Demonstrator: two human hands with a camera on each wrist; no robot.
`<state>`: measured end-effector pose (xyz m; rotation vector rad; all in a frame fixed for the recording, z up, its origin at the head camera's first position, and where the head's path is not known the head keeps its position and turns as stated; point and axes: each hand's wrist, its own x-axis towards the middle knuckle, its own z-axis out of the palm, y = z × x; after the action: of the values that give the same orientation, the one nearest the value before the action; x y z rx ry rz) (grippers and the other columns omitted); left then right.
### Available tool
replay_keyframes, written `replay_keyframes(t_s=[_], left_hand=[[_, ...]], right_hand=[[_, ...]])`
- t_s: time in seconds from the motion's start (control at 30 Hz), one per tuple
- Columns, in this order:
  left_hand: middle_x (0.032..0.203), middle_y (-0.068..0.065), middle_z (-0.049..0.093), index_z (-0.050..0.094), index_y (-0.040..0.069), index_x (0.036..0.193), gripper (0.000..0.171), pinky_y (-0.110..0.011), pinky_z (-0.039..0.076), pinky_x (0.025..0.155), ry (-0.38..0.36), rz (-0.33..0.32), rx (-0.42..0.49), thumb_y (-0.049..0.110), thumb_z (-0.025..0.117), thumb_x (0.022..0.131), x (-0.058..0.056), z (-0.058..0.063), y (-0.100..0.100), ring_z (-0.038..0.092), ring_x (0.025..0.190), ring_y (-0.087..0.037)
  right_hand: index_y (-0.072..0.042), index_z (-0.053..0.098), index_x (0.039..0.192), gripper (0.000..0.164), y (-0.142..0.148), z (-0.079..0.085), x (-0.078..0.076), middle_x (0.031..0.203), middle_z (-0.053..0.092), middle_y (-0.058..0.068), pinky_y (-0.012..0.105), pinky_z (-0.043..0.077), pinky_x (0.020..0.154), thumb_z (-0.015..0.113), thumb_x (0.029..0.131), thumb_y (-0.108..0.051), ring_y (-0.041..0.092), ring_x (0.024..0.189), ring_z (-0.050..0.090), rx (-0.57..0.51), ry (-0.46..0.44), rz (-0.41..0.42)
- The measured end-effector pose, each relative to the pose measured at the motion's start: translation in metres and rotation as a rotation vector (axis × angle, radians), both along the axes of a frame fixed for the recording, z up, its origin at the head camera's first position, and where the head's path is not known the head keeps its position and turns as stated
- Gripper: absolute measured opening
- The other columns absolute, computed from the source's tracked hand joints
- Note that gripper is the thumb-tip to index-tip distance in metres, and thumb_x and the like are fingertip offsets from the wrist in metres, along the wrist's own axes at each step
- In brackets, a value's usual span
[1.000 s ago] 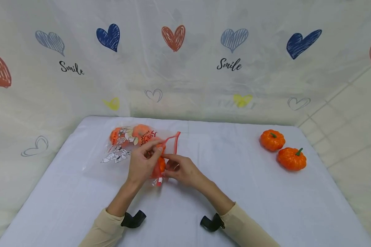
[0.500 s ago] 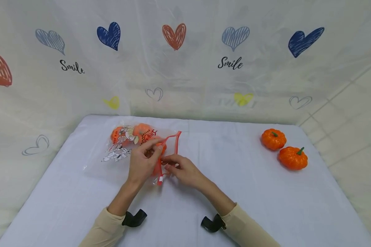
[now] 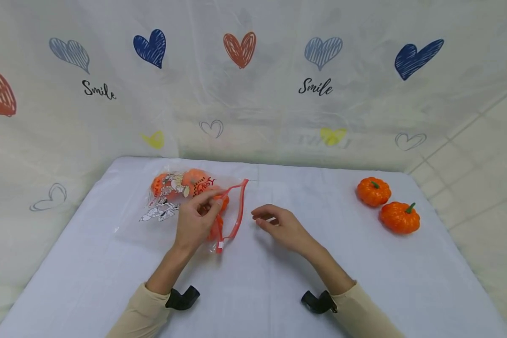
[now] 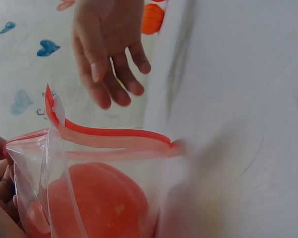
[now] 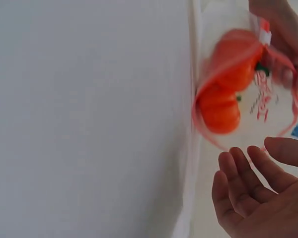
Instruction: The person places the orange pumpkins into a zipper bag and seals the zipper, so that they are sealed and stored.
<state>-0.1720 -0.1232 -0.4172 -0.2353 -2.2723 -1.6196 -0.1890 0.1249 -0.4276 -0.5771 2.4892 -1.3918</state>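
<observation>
A clear plastic zip bag [image 3: 169, 211] with a red edge and printed cartoon figures lies at the left of the table, several orange toy pumpkins inside. My left hand [image 3: 195, 221] pinches the upper side of its red-edged mouth, which gapes toward the right. In the left wrist view a pumpkin [image 4: 107, 198] shows through the film just inside the mouth. My right hand [image 3: 285, 227] hovers to the right of the bag, fingers loosely bent and holding nothing; the right wrist view shows its palm [image 5: 268, 208] apart from the bag's rim.
Two more orange toy pumpkins with green stems, one farther back [image 3: 373, 191] and one nearer [image 3: 400, 217], sit on the right side of the white-covered table [image 3: 321, 197]. Behind stands a pale curtain [image 3: 270, 112] printed with hearts.
My right hand has let go of the bag's mouth and moved to the right. The mouth has opened wider. My left hand keeps its pinch in the same place.
</observation>
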Motion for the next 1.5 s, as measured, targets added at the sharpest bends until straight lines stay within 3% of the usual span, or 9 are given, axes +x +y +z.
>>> replay_keyframes(t_s=[0.33, 0.73, 1.03, 1.5], left_hand=[[0.079, -0.006, 0.065, 0.078, 0.016, 0.120, 0.024, -0.018, 0.046, 0.060, -0.009, -0.004, 0.008, 0.013, 0.070, 0.097, 0.002, -0.004, -0.002, 0.054, 0.070, -0.016], [0.082, -0.007, 0.065, 0.078, 0.016, 0.120, 0.024, -0.018, 0.047, 0.061, -0.035, -0.034, 0.033, 0.013, 0.070, 0.098, 0.000, -0.005, -0.002, 0.055, 0.072, -0.016], [0.081, -0.007, 0.063, 0.078, 0.016, 0.120, 0.024, -0.018, 0.046, 0.060, -0.029, -0.039, 0.031, 0.012, 0.069, 0.098, -0.001, -0.006, -0.002, 0.054, 0.072, -0.016], [0.083, -0.007, 0.064, 0.077, 0.015, 0.120, 0.024, -0.018, 0.047, 0.062, -0.059, -0.053, 0.031, 0.012, 0.069, 0.098, 0.000, -0.004, -0.001, 0.055, 0.073, -0.016]], right_hand=[[-0.005, 0.068, 0.129, 0.028, 0.049, 0.001, -0.009, 0.124, 0.073, 0.015, 0.038, 0.057, 0.097, 0.065, 0.102, -0.015, 0.025, 0.110, 0.072, 0.035, 0.103, -0.088], [-0.009, 0.069, 0.129, 0.034, 0.066, 0.000, -0.011, 0.123, 0.073, 0.004, 0.040, 0.057, 0.097, 0.070, 0.100, -0.026, 0.022, 0.111, 0.069, 0.079, 0.111, -0.159], [-0.007, 0.068, 0.129, 0.034, 0.082, -0.001, -0.013, 0.126, 0.071, 0.010, 0.046, 0.056, 0.099, 0.070, 0.100, -0.026, 0.026, 0.113, 0.069, 0.094, 0.146, -0.207], [-0.013, 0.067, 0.130, 0.033, 0.120, -0.002, -0.013, 0.130, 0.069, 0.009, 0.014, 0.049, 0.092, 0.065, 0.103, -0.031, 0.027, 0.116, 0.068, 0.171, 0.181, -0.304]])
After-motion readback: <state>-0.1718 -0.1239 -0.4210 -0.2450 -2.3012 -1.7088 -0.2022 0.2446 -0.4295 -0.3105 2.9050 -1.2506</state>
